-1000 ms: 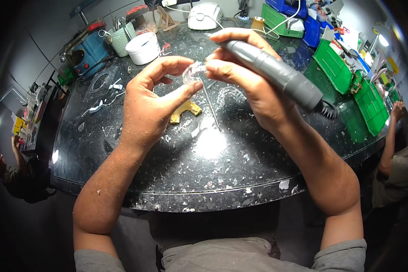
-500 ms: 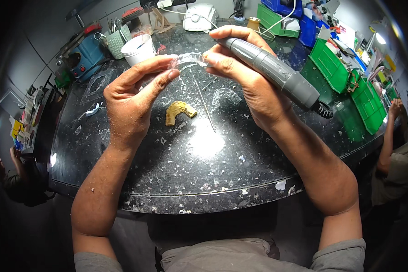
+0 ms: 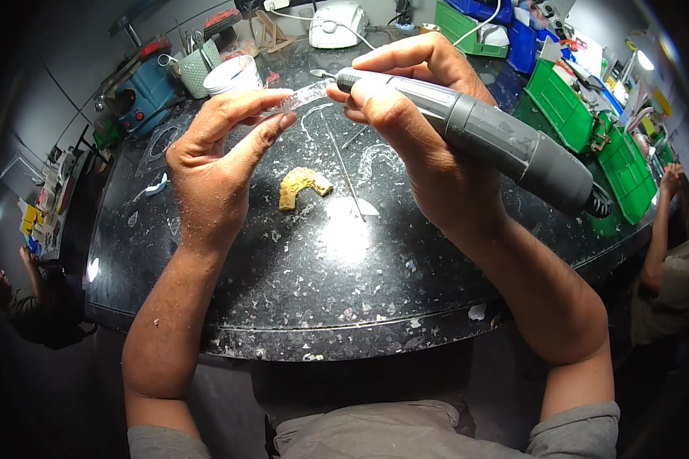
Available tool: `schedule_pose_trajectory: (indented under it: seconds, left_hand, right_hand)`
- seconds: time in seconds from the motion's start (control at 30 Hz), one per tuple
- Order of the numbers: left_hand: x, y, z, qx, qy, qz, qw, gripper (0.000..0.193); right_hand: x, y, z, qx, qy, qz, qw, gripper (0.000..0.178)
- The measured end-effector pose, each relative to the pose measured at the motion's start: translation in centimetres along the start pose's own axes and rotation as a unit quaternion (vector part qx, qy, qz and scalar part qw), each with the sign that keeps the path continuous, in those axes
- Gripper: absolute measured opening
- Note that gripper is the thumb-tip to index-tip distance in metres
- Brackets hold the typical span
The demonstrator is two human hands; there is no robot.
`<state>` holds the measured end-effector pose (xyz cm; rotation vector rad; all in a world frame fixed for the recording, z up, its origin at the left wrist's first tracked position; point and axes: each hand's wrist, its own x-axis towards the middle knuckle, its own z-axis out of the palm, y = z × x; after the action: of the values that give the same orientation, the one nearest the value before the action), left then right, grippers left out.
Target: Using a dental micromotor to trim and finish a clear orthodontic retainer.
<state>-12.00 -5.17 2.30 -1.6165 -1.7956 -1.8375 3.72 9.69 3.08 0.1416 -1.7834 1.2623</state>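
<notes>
- The left hand [image 3: 213, 164] is partly closed, its thumb and fingertips pinched on the left end of a clear, curved dental tray [image 3: 311, 96]; the palm itself is free.
- The right hand [image 3: 436, 141] is wrapped around a dark grey rotary handpiece [image 3: 497, 145], gripping it like a pen, with the thumb along its near side and the index finger bent over the front.
- The lower fingertips of the right hand are at the tray's right end; whether they press on it is hard to tell.
- The tray is held in the air above the black worktable [image 3: 283, 268], between the 2 hands.
- The handpiece's small bur [image 3: 323, 73] points left, just beyond the tray's upper edge; contact cannot be made out.
- Below the tray, a yellow arch-shaped dental cast [image 3: 305, 186] lies on the worktable, open side toward the person.
- Right of the cast lies a thin metal rod [image 3: 341, 164], among pale scraps and dust.
- Farther back on the left stand a white tub [image 3: 233, 75], a pale green cup [image 3: 200, 70] of tools and a blue machine [image 3: 147, 99].
- A white device [image 3: 338, 27] sits at the rear; green bins [image 3: 559, 107] and blue bins [image 3: 521, 47] line the right.
- At the edges, 2 other people are partly visible.
</notes>
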Motion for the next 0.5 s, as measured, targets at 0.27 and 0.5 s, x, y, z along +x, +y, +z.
schedule_pose_trajectory:
  seconds: [0.27,0.5]
  left_hand:
    - [0.12,0.21,0.07,0.046,-0.020,0.005,0.999,0.023]
    - [0.09,-0.08,-0.23,0.048,-0.017,0.041,0.998,0.022]
  right_hand:
    - [-0.16,-0.25,-0.02,-0.038,-0.009,-0.020,0.999,0.022]
    - [-0.13,-0.28,-0.25,-0.051,-0.036,0.002,0.998,0.021]
